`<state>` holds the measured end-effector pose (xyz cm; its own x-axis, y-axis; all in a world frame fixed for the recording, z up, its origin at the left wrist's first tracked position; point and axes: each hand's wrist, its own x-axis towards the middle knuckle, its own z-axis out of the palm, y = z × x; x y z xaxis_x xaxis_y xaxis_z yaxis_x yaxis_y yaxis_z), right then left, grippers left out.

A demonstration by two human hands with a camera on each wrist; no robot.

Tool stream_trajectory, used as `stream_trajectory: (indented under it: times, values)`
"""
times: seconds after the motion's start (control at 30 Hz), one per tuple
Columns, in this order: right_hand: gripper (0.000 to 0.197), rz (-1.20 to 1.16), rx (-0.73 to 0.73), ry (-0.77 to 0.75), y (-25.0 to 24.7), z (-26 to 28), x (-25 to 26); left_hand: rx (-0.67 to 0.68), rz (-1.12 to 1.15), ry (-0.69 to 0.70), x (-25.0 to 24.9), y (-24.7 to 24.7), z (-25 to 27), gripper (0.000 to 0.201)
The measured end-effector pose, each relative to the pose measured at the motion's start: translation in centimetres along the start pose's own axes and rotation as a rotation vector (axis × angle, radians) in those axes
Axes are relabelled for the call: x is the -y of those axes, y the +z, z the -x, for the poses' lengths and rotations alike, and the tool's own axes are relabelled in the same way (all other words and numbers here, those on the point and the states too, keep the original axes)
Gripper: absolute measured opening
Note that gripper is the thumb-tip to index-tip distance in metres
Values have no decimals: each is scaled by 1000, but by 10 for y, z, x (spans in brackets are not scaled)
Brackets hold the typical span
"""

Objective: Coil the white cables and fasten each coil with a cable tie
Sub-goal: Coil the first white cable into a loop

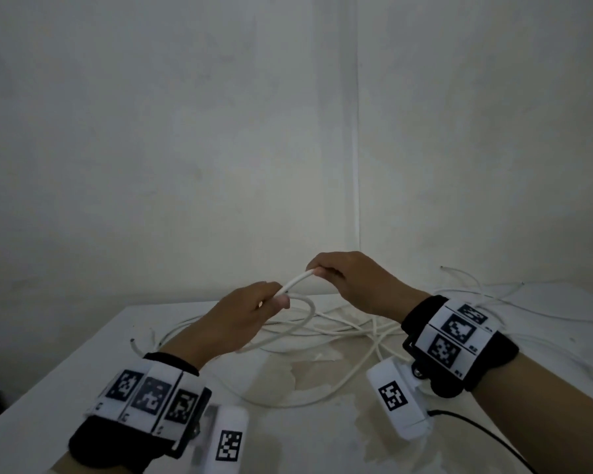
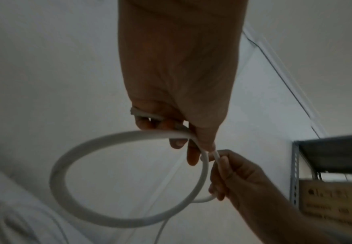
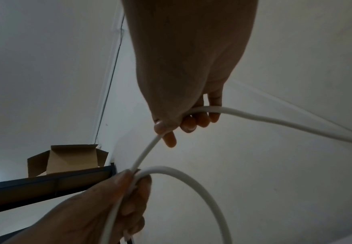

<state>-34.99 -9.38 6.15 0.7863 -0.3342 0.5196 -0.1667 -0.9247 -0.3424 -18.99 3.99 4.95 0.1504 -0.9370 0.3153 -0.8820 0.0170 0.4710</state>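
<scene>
A thick white cable [image 1: 296,281] runs between both hands above the table. My left hand [image 1: 254,311] pinches it where one round loop [image 2: 70,165] closes, and the loop hangs below the fingers. My right hand [image 1: 336,273] grips the same cable a short way further on, fingers curled round it; from there the cable [image 3: 275,122] trails off to the right. In the right wrist view the loop [image 3: 202,186] curves down from the left hand [image 3: 129,189]. More white cable lies tangled [image 1: 322,330] on the table beneath the hands.
The white table [image 1: 83,364] stands in a corner of white walls, its left edge near my left wrist. Thin white wires [image 1: 476,295] sprawl at the back right. A black lead [image 1: 476,425] runs from the right wrist. A dark shelf [image 3: 45,184] carries a cardboard box [image 3: 66,158].
</scene>
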Motion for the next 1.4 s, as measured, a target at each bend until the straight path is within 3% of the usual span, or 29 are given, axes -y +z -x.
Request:
stream_trajectory:
  times: [0.1,0.43,0.57,0.73,0.87,1.07,1.4]
  values:
    - [21,-33,-27,3,1,-3,-1,23,186,-20,1,-2,3,33]
    - [20,37,-106,38,-16,-10,-19,-31,312,-53,2,-9,15,33]
    - [20,50,35,89,-10,-2,-2,-35,320,-62,6,-11,15,32]
    - [34,159,74,-61,11,0,38,38,302,-49,2,-5,15,28]
    - [25,161,120,15,12,-3,39,26,353,-106,3,-2,20,27]
    - [22,-35,162,91,13,-7,36,-38,542,-144,-2,-5,18,34]
    - [27,-58,218,149,13,-5,30,-18,263,-128,-1,-11,10,21]
